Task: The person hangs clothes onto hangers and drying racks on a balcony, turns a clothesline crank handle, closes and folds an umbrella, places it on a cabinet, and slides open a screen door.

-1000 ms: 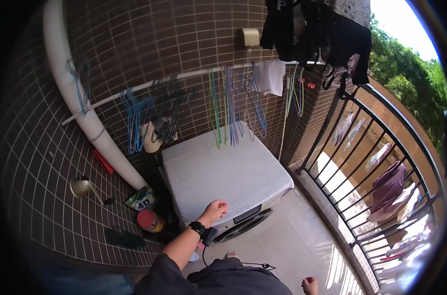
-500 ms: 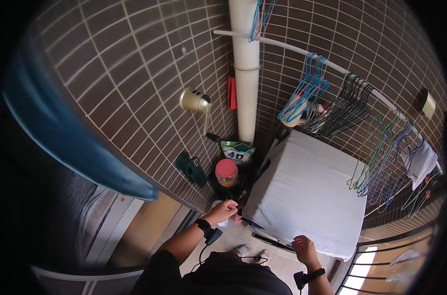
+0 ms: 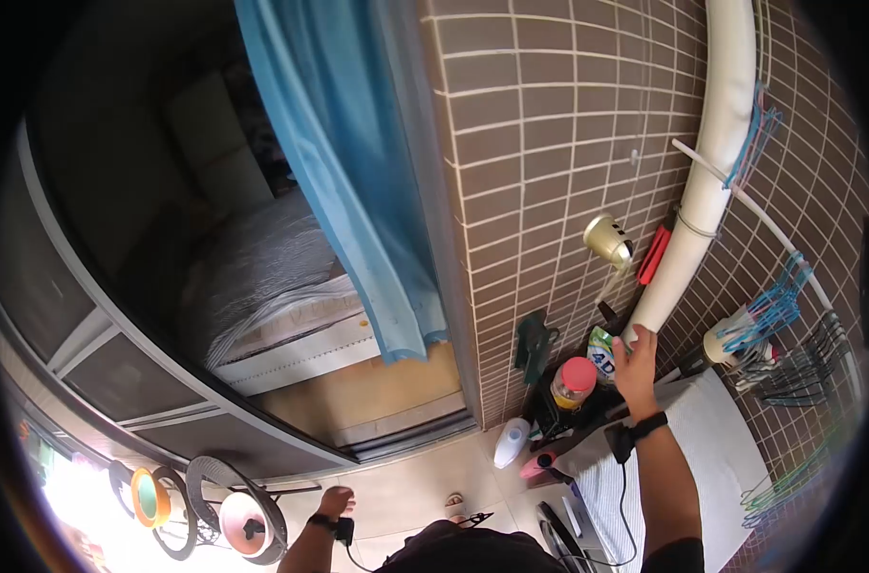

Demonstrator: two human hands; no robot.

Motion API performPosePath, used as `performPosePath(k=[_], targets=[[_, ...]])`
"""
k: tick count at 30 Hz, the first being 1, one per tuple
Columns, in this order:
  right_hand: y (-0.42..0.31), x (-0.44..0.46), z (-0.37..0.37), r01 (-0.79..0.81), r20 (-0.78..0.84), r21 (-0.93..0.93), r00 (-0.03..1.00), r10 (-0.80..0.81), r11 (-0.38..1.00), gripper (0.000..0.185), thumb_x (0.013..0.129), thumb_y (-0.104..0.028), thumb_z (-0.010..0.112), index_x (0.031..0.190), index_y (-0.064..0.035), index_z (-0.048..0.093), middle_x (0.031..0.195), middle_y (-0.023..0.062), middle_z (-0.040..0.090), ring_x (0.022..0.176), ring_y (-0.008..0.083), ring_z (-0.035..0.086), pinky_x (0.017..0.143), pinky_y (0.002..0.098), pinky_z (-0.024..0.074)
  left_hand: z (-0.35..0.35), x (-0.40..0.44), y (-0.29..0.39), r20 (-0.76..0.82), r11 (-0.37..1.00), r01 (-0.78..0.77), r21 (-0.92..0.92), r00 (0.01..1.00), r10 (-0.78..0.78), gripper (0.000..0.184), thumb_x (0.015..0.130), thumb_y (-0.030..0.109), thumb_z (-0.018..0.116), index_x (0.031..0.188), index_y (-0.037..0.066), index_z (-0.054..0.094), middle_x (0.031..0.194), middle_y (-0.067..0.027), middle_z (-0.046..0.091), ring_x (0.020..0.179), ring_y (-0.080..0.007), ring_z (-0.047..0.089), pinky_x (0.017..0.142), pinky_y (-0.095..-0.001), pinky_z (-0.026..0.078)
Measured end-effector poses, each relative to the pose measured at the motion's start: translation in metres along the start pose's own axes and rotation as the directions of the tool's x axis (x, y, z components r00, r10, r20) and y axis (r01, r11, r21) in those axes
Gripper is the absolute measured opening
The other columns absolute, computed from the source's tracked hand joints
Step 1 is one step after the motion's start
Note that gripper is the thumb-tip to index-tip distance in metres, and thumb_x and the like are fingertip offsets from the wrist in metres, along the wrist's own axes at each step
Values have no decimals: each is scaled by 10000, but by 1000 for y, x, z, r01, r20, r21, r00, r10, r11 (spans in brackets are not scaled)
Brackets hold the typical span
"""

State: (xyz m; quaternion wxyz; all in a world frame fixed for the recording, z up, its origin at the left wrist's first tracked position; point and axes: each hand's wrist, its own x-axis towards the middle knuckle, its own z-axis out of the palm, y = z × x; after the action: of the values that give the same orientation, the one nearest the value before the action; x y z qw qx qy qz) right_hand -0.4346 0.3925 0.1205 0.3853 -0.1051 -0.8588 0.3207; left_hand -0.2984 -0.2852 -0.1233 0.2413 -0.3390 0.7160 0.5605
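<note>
Well, your right hand (image 3: 636, 374) is open, its fingers apart, at the edge of the 4D bag (image 3: 601, 351) between the red-lidded jar (image 3: 573, 384) and white pipe (image 3: 687, 229). Your left hand (image 3: 337, 501) is bent inward above the floor (image 3: 406, 498); you cannot tell whether it is clenched.

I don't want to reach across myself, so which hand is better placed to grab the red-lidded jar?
Your right hand, I'd say: it shows close to the jar, fingers apart, while your left hand is well off to the left.
</note>
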Motion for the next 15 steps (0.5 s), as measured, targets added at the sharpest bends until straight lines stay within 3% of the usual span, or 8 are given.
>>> performPosePath(k=[2, 3, 4, 7, 8, 10, 12, 15], targets=[[34, 57, 49, 119, -39, -327, 990, -139, 938, 457, 963, -320, 589, 1208, 61, 533, 1171, 300, 554, 1042, 423, 554, 869, 448, 481, -65, 16, -86, 308, 901, 111, -419, 951, 26, 176, 903, 189, 626, 994, 41, 652, 756, -42, 605, 660, -151, 608, 551, -293, 516], [66, 65, 72, 151, 15, -332, 988, -155, 931, 466, 991, -342, 527, 1189, 80, 551, 1143, 308, 578, 1029, 483, 538, 917, 479, 447, -67, -5, -88, 98, 941, 49, -334, 995, -18, 177, 909, 194, 625, 1000, 46, 652, 764, -38, 607, 657, -146, 606, 552, -291, 517], [54, 83, 66, -16, 432, -197, 896, 101, 980, 430, 980, -279, 537, 1229, 72, 547, 1168, 312, 581, 1093, 451, 557, 948, 452, 452, -55, -32, -81, -131, 966, 30, -258, 989, -66, 177, 915, 200, 623, 1007, 51, 651, 772, -33, 608, 654, -140, 603, 554, -289, 518], [134, 96, 120, -6, 285, -276, 954, 88, 961, 369, 971, -162, 526, 1239, 92, 539, 1209, 292, 590, 1133, 426, 560, 984, 454, 436, -72, -35, -104, -170, 942, -22, -336, 985, -38, 232, 890, 242, 644, 1041, 67, 665, 857, -32, 663, 738, -139, 638, 607, -292, 536], [159, 105, 128, 166, 280, -143, 952, -121, 976, 383, 955, -169, 551, 1274, 43, 549, 1160, 248, 633, 1069, 393, 608, 924, 464, 484, -74, -41, -104, -197, 940, -67, -335, 980, 0, 238, 883, 249, 638, 1041, 74, 674, 858, -28, 671, 740, -134, 639, 617, -293, 536], [22, 102, 80, 589, 469, -577, 806, -361, 566, 346, 963, -215, 569, 1205, 25, 621, 1089, 272, 665, 892, 372, 669, 750, 433, 535, -78, -47, -114, -240, 950, -50, -309, 970, -27, 261, 891, 272, 612, 1040, 67, 674, 869, -35, 674, 736, -145, 648, 603, -290, 535], [18, 123, 47, 459, 347, -164, 855, -384, 873, 327, 989, -196, 527, 1211, 23, 627, 1105, 302, 649, 927, 436, 652, 768, 460, 525, -68, -47, -95, -316, 963, -29, -269, 947, -60, 304, 892, 294, 600, 1062, 56, 678, 872, -59, 684, 724, -156, 652, 594, -304, 540], [-105, 141, -9, 363, 287, -209, 910, -298, 908, 375, 1007, -253, 532, 1185, 62, 631, 1056, 284, 671, 943, 431, 651, 793, 460, 517, -61, -49, -85, -348, 993, -46, -106, 937, 6, 350, 874, 323, 589, 1074, 52, 687, 828, -80, 688, 706, -193, 654, 625, -339, 546]])
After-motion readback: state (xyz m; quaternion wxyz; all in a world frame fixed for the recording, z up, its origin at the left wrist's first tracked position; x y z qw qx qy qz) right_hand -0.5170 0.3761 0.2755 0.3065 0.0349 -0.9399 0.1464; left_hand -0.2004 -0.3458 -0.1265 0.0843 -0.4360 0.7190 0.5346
